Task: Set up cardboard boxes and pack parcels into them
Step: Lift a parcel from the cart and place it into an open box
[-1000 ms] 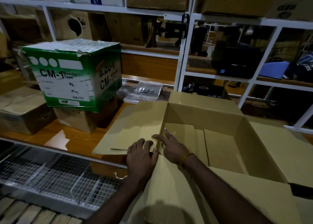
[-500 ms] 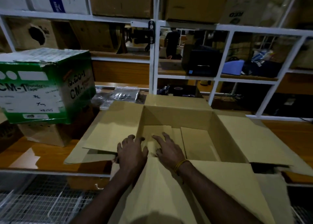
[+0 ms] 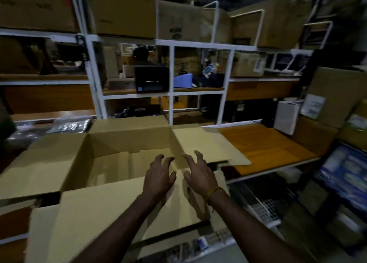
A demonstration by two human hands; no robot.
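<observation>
An open brown cardboard box (image 3: 127,141) sits on the wooden shelf in front of me, all its top flaps folded outward and its bottom flaps showing inside. My left hand (image 3: 158,177) hovers over the box's near right corner with fingers spread and bent, holding nothing. My right hand (image 3: 198,173), with a yellow band at the wrist, is just beside it, fingers spread over the right flap (image 3: 210,143). Whether the fingertips touch the cardboard is unclear. No parcel lies in the box.
Bare orange shelf board (image 3: 264,147) lies right of the box. Plastic-wrapped packets (image 3: 69,125) lie behind the box at left. A white box (image 3: 286,115) and brown cartons (image 3: 333,95) stand at far right. White shelf frames (image 3: 170,80) rise behind. A wire grid (image 3: 264,207) sits below.
My view has swung right, so the green tape carton has left the frame. Both hands moved from the box's left near corner to its right near corner and lifted with fingers spread.
</observation>
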